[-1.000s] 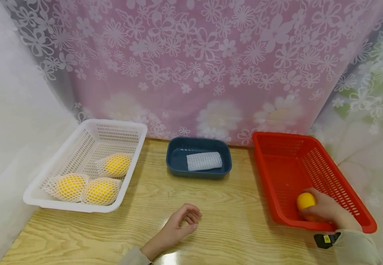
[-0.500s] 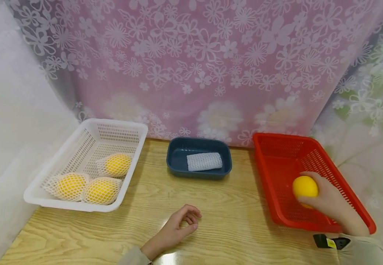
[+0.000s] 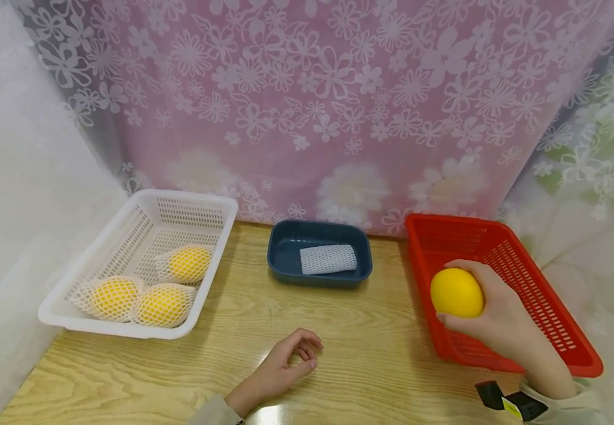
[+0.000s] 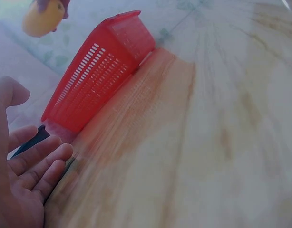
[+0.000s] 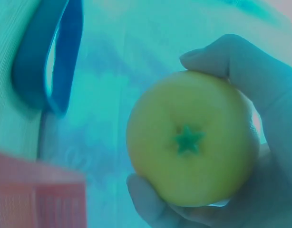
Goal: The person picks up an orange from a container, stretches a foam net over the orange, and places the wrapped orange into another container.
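My right hand (image 3: 505,316) holds a yellow orange (image 3: 456,293), thumb and fingers curled round its sides, raised over the left side of the red basket (image 3: 417,260). A green star-shaped stem end shows on the orange (image 5: 181,161) in the right wrist view. My left hand (image 3: 285,363) lies at the front middle of the table with fingers loosely bent and nothing in them. Beyond it, a white foam net sleeve (image 3: 329,260) lies in the dark blue box (image 3: 319,278).
At the left stands a white basket (image 3: 115,330) with three yellow fruits in foam nets, one netted fruit (image 3: 189,263) lying behind the other two. Wooden table (image 3: 370,330) lies between the baskets. A flowered pink curtain (image 3: 307,118) hangs behind.
My right hand has lifted the orange from inside the red basket, up and to the left. My left hand has stayed in place.
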A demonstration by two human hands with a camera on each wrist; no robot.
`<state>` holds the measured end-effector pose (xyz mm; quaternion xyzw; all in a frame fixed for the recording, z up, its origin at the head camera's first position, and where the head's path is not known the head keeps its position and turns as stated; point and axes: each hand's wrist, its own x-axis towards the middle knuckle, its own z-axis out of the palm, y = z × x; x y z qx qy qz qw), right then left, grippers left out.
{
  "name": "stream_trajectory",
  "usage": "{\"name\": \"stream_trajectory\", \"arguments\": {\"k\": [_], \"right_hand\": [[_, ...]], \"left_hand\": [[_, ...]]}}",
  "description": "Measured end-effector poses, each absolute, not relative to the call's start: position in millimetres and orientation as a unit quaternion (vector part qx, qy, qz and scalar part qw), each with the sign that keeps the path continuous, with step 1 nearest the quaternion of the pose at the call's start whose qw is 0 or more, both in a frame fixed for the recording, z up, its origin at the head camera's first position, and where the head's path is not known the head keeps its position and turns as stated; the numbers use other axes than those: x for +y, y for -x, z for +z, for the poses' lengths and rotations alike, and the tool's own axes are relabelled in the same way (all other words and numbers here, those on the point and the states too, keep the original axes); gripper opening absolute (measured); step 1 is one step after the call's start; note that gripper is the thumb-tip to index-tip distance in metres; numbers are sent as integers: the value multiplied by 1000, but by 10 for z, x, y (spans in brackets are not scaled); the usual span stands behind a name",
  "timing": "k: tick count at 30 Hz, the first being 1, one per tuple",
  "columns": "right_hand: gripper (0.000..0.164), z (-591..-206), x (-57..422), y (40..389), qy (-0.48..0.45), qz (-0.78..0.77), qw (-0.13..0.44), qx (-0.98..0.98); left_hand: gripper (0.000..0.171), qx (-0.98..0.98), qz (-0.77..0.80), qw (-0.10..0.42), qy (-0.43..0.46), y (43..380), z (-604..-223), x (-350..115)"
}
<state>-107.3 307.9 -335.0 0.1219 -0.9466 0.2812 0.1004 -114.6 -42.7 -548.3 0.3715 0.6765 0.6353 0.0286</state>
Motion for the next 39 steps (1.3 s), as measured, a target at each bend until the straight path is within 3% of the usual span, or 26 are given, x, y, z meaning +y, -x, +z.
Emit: {"name": "stream_trajectory", "arguments": {"k": [8,15,20,26,33,39], "right_hand": [[83,-3335,2705,948,-170,313,122,-926],[82,-3517,2363,956,-185,375,70,-906],[79,-3779,2171,982,-196,432,40,-879],[70,-4157,1943,1007,-164,512,-23,-843],[51,-4578,1726,1047,-106,654,-96,-743],[39,-4831,1602,1061,-97,739,-143,-651]], "left_hand": [[27,684,634,54,-357,1129,-5454,-437],[27,682,628,27,-374,1159,-5462,-445],[33,686,627,41,-366,1160,-5458,-434],[60,681,636,54,-360,1162,-5478,-436],[108,678,641,47,-356,1181,-5512,-453],[111,683,628,1,-373,1174,-5527,-430]]}}
